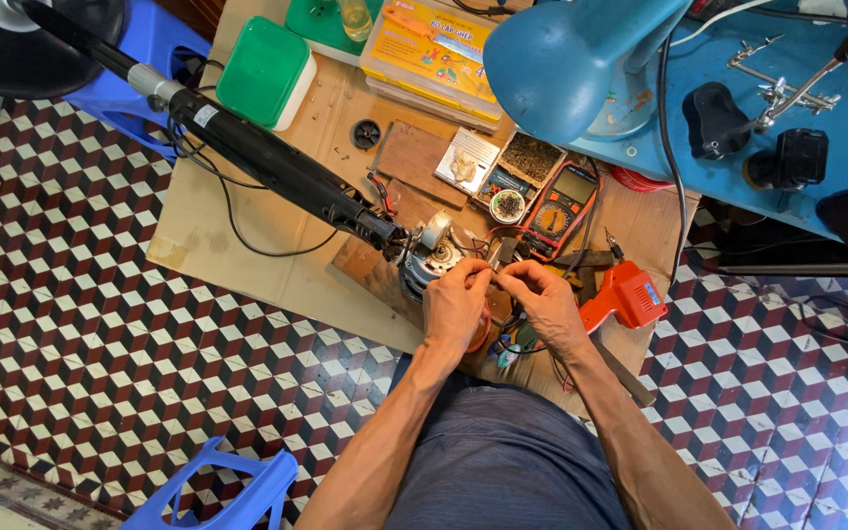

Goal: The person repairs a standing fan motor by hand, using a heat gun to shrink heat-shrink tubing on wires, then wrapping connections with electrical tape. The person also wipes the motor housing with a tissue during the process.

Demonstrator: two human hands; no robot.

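Left hand (455, 302) and right hand (545, 299) are meeting at frame centre, fingertips pinching thin wires (496, 276) between them. Wires are running to the fan motor (431, 251), just upper left of the hands. Orange soldering gun (626, 295) is lying right; multimeter (559, 208) above.

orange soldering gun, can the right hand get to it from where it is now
Probably yes. The orange soldering gun lies on the cardboard just beside the right hand, with nothing between them, though that hand's fingers are now pinching something small with the left hand.
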